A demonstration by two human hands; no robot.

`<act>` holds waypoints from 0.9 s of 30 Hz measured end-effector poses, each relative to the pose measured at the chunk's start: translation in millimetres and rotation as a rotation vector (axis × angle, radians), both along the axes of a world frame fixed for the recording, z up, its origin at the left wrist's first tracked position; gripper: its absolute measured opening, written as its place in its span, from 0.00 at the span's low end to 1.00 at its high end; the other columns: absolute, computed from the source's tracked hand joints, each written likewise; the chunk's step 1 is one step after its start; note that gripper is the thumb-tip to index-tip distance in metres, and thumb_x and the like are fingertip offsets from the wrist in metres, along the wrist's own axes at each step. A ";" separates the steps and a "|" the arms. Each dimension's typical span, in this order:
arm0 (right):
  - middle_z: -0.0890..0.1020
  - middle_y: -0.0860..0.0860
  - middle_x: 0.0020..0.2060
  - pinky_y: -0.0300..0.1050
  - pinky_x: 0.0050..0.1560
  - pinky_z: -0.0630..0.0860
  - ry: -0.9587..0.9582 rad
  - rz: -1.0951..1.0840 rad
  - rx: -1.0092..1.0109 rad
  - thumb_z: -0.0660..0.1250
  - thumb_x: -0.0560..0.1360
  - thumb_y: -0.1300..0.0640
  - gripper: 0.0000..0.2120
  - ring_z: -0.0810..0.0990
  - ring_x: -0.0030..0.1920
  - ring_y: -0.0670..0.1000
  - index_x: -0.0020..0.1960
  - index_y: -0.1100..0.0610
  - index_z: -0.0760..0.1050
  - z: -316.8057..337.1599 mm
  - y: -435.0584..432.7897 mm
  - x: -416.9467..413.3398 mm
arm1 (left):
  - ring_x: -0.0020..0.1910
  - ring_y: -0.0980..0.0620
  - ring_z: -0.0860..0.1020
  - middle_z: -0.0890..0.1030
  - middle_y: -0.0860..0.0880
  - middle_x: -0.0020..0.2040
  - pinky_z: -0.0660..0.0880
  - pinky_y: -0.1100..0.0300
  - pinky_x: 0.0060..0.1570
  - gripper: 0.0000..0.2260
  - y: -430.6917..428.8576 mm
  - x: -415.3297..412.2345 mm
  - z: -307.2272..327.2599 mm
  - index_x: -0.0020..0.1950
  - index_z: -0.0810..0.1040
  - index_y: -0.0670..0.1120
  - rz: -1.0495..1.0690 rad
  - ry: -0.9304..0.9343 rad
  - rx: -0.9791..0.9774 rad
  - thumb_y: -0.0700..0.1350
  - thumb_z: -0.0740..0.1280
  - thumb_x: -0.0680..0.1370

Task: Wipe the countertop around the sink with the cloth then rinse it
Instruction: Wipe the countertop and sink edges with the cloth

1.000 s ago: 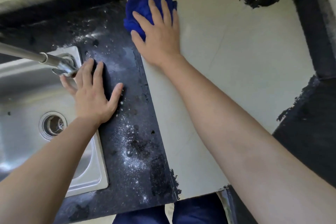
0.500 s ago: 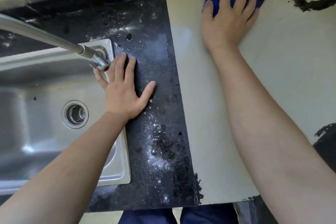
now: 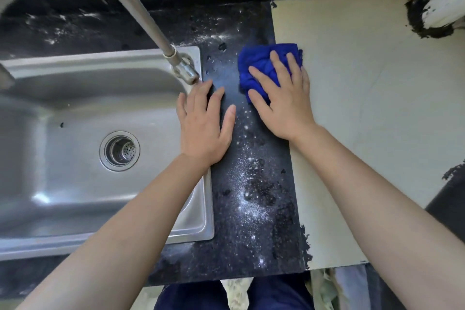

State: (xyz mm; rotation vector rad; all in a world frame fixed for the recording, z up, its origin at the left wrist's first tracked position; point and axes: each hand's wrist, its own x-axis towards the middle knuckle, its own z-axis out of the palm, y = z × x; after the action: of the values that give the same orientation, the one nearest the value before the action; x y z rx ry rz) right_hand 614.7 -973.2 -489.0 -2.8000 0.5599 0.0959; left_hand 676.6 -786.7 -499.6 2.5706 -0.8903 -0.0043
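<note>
Two hands lie flat on the bench (image 3: pixel 251 196). The right hand (image 3: pixel 284 100), fingers spread, presses the crumpled blue cloth (image 3: pixel 256 65) onto the dark speckled strip where it meets the pale surface. The left hand (image 3: pixel 203 131), fingers straight, rests palm-down across the sink (image 3: pixel 75 184) rim, just below the tap (image 3: pixel 141 2) spout.

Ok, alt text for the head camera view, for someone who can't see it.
The right hand presses a blue cloth flat where the black counter meets the pale counter. The left hand rests flat across the steel sink rim and the black counter, by the faucet tip. White specks dot the black counter.
</note>
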 end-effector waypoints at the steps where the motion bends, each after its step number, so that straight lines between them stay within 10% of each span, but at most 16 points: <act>1: 0.54 0.54 0.81 0.60 0.78 0.43 0.011 0.017 -0.004 0.52 0.82 0.38 0.26 0.47 0.81 0.60 0.78 0.43 0.63 0.4 9.0 -1.6 | 0.74 0.40 0.66 0.69 0.41 0.73 0.58 0.37 0.72 0.24 9.6 -9.8 0.2 0.71 0.73 0.42 0.012 0.026 0.014 0.56 0.56 0.83; 8: 0.49 0.51 0.82 0.59 0.79 0.41 0.134 0.152 0.018 0.50 0.83 0.37 0.25 0.43 0.81 0.58 0.79 0.38 0.57 19.3 16.8 60.9 | 0.81 0.47 0.46 0.49 0.45 0.82 0.48 0.38 0.76 0.35 47.4 -45.9 -1.8 0.82 0.50 0.44 0.020 0.238 0.117 0.64 0.48 0.81; 15: 0.55 0.53 0.81 0.61 0.78 0.47 0.095 0.145 -0.015 0.47 0.83 0.39 0.25 0.48 0.80 0.61 0.79 0.39 0.57 15.4 30.5 160.7 | 0.81 0.50 0.45 0.47 0.47 0.83 0.47 0.40 0.77 0.34 51.0 -43.5 -7.1 0.82 0.48 0.45 0.030 0.269 0.086 0.62 0.49 0.81; 27: 0.51 0.55 0.82 0.59 0.79 0.43 0.031 -0.180 -0.032 0.48 0.83 0.37 0.28 0.45 0.81 0.61 0.80 0.43 0.57 7.8 -0.5 77.6 | 0.81 0.47 0.51 0.52 0.44 0.82 0.54 0.38 0.74 0.31 50.9 -41.5 -7.2 0.81 0.54 0.42 0.034 0.301 0.013 0.57 0.50 0.82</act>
State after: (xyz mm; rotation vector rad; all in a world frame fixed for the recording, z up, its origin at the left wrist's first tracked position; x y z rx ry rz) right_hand 692.3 -973.7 -481.2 -2.7676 0.8247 0.0933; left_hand 635.1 -735.8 -506.8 2.5069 -0.7346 -0.3780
